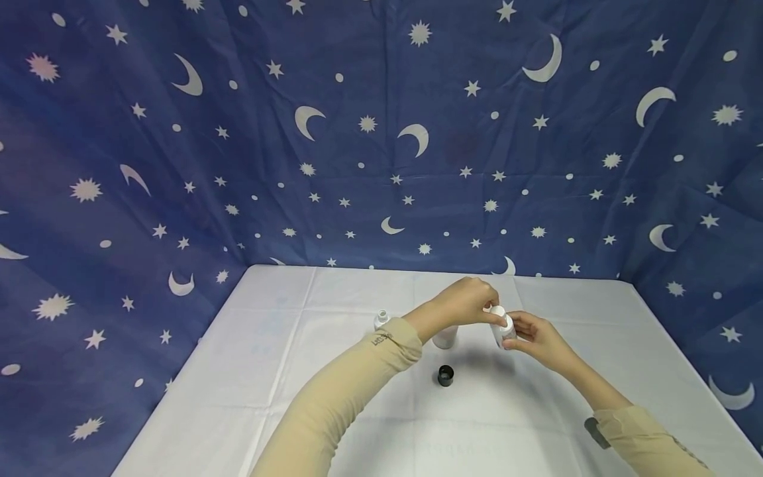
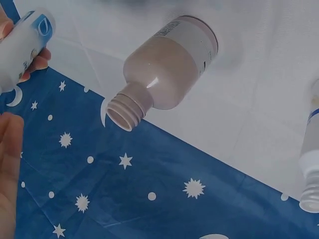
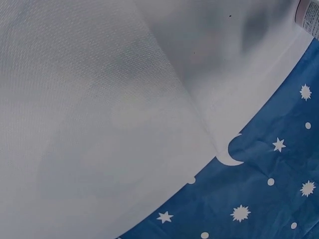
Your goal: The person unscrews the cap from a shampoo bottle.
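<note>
In the head view my right hand (image 1: 539, 339) grips a small white bottle (image 1: 504, 333) by its body, above the table and slightly tilted. My left hand (image 1: 467, 301) reaches across from the left and pinches the white cap (image 1: 497, 310) on its top between thumb and fingers. A printed label with a blue drop shows on this bottle in the left wrist view, where the cap end is cut off by the frame. Behind my left wrist stands a capless bottle with pinkish-beige contents (image 2: 162, 69). The right wrist view shows neither hand.
Another white bottle (image 1: 381, 319), its threaded neck uncovered, stands left of my left forearm. A black cap (image 1: 445, 375) lies on the white-covered table (image 1: 334, 291), nearer to me. Blue cloth (image 1: 357, 146) with moons and stars hangs behind and at both sides.
</note>
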### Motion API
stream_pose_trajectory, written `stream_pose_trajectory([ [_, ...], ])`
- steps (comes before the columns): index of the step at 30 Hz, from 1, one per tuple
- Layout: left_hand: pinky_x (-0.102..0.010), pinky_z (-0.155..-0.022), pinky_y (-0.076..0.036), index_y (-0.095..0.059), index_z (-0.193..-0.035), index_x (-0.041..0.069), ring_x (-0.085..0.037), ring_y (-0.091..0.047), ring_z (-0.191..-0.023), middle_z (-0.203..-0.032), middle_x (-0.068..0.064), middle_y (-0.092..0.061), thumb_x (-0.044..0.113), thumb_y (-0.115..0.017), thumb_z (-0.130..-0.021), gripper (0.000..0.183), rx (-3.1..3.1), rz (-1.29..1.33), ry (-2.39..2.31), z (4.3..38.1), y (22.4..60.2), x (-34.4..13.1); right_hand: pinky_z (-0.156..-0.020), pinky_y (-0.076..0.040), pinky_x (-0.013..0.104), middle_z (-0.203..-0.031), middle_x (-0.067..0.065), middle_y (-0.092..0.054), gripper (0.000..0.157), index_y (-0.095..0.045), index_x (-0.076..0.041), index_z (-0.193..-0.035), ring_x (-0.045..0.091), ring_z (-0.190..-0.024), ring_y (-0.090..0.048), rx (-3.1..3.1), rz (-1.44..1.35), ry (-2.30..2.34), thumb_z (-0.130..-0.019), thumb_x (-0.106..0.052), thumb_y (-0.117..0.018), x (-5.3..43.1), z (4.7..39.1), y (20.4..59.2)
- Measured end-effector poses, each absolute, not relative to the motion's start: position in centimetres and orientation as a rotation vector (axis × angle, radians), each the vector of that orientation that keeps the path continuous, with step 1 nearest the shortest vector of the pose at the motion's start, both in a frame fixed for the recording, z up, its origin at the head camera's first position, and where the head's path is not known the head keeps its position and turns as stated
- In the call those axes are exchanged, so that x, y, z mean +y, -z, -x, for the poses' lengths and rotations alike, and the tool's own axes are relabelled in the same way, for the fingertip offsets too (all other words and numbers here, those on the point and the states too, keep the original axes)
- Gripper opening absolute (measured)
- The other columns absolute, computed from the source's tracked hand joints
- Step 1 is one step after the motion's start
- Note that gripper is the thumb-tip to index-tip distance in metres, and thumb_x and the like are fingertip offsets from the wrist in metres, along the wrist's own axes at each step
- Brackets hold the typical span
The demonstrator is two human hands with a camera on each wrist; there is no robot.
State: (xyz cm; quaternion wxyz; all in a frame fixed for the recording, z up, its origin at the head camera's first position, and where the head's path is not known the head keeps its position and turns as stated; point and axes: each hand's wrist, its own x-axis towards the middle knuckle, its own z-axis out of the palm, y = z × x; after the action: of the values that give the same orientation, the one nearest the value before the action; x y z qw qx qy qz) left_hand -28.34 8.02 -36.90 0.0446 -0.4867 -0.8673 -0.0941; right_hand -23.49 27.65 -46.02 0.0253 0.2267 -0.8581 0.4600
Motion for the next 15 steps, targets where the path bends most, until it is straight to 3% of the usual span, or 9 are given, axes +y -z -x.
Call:
stream_pose_trajectory([
  [4, -0.008, -0.073, -0.042, -0.062, -0.110, 0.017, 0.000, -0.058, -0.086, -0.101, 0.009, -0.065, 0.037, -0.068, -0.073, 0.042, -2.696, 1.603, 0.358, 28.41, 36.83, 7.95, -0.079, -0.049, 0.019, -0.112, 0.024, -0.055, 0.050, -0.049, 0.006, -0.116, -0.015, -0.095, -0.048, -2.651, -0.701, -1.456, -0.074, -0.013, -0.068, 27.73, 23.40, 46.03],
  [7, -0.007, -0.078, -0.040, -0.059, -0.114, 0.016, 0.000, -0.056, -0.092, -0.108, 0.008, -0.063, 0.025, -0.070, -0.074, 0.042, -2.690, 1.717, 0.382, 28.42, 36.74, 7.90, -0.079, -0.049, 0.020, -0.114, 0.026, -0.054, 0.051, -0.049, 0.008, -0.116, -0.016, -0.095, -0.047, -2.664, -0.701, -1.475, -0.075, -0.013, -0.067, 27.70, 23.29, 46.06],
  [11, -0.007, -0.079, -0.039, -0.064, -0.106, 0.016, 0.000, -0.055, -0.091, -0.103, 0.008, -0.064, 0.018, -0.068, -0.076, 0.030, -2.640, 1.777, 0.341, 28.31, 36.58, 7.93, -0.079, -0.050, 0.026, -0.113, 0.028, -0.054, 0.050, -0.049, 0.010, -0.116, -0.015, -0.094, -0.048, -2.674, -0.703, -1.476, -0.075, -0.014, -0.067, 27.58, 23.17, 46.07],
  [15, -0.007, -0.072, -0.039, -0.066, -0.101, 0.016, 0.001, -0.054, -0.078, -0.092, 0.009, -0.065, 0.026, -0.065, -0.078, 0.025, -2.637, 1.720, 0.313, 28.16, 36.43, 7.96, -0.078, -0.050, 0.025, -0.112, 0.028, -0.054, 0.050, -0.048, 0.011, -0.116, -0.014, -0.094, -0.049, -2.673, -0.707, -1.463, -0.075, -0.013, -0.067, 27.49, 23.15, 46.05],
])
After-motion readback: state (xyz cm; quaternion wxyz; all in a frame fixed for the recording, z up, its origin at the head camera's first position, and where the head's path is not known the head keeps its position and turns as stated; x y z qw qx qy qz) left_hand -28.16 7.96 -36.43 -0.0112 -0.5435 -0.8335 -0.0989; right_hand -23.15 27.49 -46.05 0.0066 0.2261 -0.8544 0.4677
